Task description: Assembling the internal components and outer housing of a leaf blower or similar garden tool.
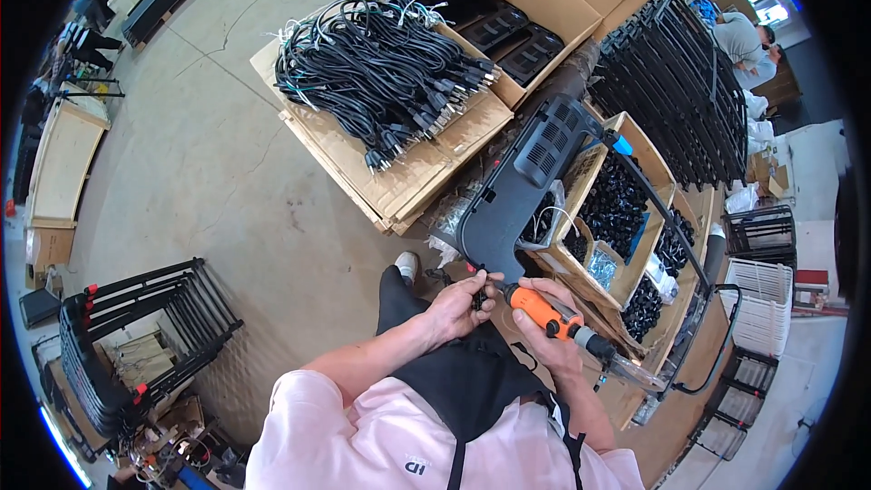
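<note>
My right hand [552, 338] is wrapped round an orange power screwdriver [535, 307], whose tip points left toward my other hand. The fingers of my left hand [458, 308] are closed on a small black part [480, 298] right at that tip; its exact kind is too small to tell. Just beyond both hands lies a long black plastic housing [494, 209] with a vented raised section, its near end close to my left fingertips. A black tube frame [676, 218] extends from it over the parts boxes on the right.
A heap of black power cords [381, 73] lies on cardboard [390, 191] ahead. Behind it, a large carton [562, 0] holds black plastic covers. Wooden bins [599, 295] of small black parts stand right. Black frames [671, 82] are stacked far right, others [172, 308] at left. People work farther off.
</note>
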A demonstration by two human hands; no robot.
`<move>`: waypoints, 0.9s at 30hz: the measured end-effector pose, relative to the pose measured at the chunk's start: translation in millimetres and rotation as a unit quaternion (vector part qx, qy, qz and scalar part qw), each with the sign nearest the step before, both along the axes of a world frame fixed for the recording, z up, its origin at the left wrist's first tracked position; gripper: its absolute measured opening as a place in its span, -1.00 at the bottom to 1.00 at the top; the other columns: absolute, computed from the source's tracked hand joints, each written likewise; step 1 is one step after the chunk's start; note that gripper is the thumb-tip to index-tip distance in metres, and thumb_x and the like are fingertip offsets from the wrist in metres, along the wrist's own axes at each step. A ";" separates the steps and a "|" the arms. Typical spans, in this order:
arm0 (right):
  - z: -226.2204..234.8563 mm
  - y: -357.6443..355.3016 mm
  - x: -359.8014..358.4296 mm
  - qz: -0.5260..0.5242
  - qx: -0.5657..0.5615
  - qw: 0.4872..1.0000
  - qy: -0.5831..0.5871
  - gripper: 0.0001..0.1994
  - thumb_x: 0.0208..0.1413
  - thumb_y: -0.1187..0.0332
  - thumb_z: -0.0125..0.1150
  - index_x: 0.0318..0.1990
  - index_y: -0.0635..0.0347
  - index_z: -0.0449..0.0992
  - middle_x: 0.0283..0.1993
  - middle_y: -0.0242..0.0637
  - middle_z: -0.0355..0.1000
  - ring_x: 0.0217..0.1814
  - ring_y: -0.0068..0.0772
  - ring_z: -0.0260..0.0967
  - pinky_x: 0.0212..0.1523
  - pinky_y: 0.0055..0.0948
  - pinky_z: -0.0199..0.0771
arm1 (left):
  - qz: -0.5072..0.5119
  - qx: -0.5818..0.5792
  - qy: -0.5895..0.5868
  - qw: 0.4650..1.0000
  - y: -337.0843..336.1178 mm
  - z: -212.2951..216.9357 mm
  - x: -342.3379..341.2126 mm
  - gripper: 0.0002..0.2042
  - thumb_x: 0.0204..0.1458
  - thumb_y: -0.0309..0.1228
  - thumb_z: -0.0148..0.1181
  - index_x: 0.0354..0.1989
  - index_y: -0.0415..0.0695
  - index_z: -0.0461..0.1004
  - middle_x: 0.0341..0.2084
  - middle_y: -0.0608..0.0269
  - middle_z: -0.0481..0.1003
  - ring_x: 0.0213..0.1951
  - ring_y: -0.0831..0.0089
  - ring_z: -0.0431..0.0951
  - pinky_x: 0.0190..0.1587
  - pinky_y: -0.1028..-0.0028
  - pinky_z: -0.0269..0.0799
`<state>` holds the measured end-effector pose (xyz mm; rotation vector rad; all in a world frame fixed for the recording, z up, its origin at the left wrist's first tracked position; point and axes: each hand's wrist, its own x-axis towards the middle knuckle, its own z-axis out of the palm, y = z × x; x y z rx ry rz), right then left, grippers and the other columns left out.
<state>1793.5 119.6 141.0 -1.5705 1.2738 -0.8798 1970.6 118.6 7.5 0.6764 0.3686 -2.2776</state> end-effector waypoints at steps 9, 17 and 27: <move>6.0 -23.6 31.2 0.017 0.017 0.996 0.081 -0.52 0.12 0.47 0.47 0.21 0.20 0.51 0.06 -0.19 0.61 0.05 -0.40 0.61 0.11 -0.40 0.60 | -0.049 -0.056 -0.078 0.994 12.3 -18.9 8.9 -0.62 0.54 -0.22 -0.25 0.04 -0.22 0.48 -0.20 0.17 0.62 -0.22 0.38 0.64 -0.20 0.39 0.58; -7.2 -36.1 32.5 0.071 0.014 0.993 0.095 -0.66 0.09 0.54 0.43 0.04 0.23 0.55 0.16 -0.08 0.59 0.07 -0.34 0.61 0.14 -0.35 0.61 | -0.049 -0.039 -0.095 0.993 8.1 6.5 17.6 -0.65 0.53 -0.29 -0.24 0.03 -0.24 0.48 -0.19 0.17 0.58 -0.23 0.40 0.59 -0.20 0.42 0.53; -4.9 -37.7 35.4 0.072 0.014 0.993 0.091 -0.67 0.10 0.52 0.45 0.03 0.23 0.56 0.14 -0.10 0.60 0.08 -0.36 0.60 0.16 -0.36 0.60 | -0.089 -0.167 -0.163 0.968 15.5 -13.9 20.4 -0.66 0.54 -0.20 -0.14 -0.05 -0.15 0.53 -0.30 0.35 0.50 -0.31 0.56 0.48 -0.24 0.55 0.46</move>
